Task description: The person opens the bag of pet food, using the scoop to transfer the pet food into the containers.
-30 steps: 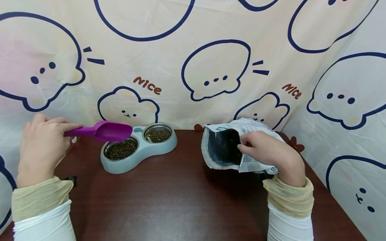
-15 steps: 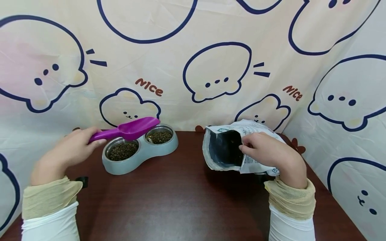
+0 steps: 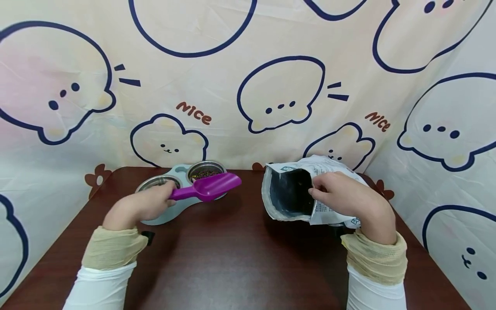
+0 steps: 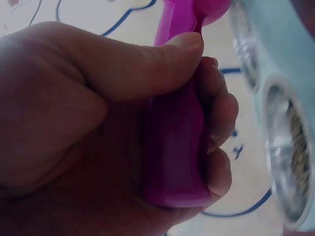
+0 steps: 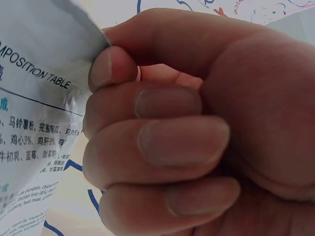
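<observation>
A purple scoop [image 3: 211, 187] is gripped by its handle in my left hand [image 3: 149, 201]; its bowl points right and looks bare inside. The left wrist view shows the thumb and fingers wrapped round the handle [image 4: 174, 147]. Scoop and hand pass in front of a light blue double feeder [image 3: 170, 215], hiding part of it. Its far metal bowl [image 3: 205, 165] holds brown kibble. On the right, my right hand [image 3: 345, 193] pinches the edge of a white food bag [image 3: 325, 165] lying on its side, its mouth held apart and facing left. Printed text covers the bag [image 5: 39, 113] in the right wrist view.
Everything stands on a dark brown table [image 3: 232, 267]. Behind and beside it hangs a cream cloth [image 3: 217, 82] with cartoon outlines. The feeder sits near the table's back left, the bag at the back right.
My left hand has carried the scoop rightward from left of the feeder, across its bowls and lower toward its front. The right hand has kept its hold on the bag.
</observation>
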`<state>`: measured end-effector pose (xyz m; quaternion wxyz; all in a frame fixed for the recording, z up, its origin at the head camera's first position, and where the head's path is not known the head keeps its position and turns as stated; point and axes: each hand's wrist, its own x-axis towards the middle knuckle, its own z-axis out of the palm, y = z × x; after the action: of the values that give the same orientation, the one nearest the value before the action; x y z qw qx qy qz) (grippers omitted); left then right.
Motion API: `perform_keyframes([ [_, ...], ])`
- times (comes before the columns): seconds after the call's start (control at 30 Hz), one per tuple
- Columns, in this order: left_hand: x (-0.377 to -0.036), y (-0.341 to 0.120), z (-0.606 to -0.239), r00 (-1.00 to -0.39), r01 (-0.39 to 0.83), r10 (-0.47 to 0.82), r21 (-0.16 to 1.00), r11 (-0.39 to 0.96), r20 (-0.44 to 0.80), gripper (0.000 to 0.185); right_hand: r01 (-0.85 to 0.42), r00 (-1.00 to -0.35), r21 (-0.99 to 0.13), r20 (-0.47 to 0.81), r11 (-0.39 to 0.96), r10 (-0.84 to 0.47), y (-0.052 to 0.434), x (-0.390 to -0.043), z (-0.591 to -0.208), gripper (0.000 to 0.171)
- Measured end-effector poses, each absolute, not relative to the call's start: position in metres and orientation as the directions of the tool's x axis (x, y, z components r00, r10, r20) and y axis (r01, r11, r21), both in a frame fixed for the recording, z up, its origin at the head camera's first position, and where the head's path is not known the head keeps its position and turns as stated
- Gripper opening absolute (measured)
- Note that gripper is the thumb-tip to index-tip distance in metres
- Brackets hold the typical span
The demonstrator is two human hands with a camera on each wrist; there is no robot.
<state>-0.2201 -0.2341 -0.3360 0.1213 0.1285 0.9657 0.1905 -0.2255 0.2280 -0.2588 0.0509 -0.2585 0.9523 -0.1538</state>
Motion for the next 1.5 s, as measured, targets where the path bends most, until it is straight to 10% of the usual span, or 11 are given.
perform_keyframes([
  [0.43,-0.233,-0.227,-0.358,-0.908,0.229,0.335,0.372,0.9,-0.25,0.015,-0.488,-0.857,-0.316,-0.002,0.814,-0.515,0.229,-0.226,-0.259,0.021],
  [0.83,-0.324,-0.287,-0.478,-0.917,0.241,0.313,0.281,0.929,-0.248,0.018,-0.486,-0.857,-0.318,-0.01,0.814,-0.515,0.23,-0.226,-0.26,0.022],
  [1.5,-0.316,-0.252,-0.482,-0.946,0.166,0.211,0.191,0.967,-0.247,0.032,-0.481,-0.861,-0.306,-0.011,0.822,-0.508,0.227,-0.226,-0.261,0.022],
])
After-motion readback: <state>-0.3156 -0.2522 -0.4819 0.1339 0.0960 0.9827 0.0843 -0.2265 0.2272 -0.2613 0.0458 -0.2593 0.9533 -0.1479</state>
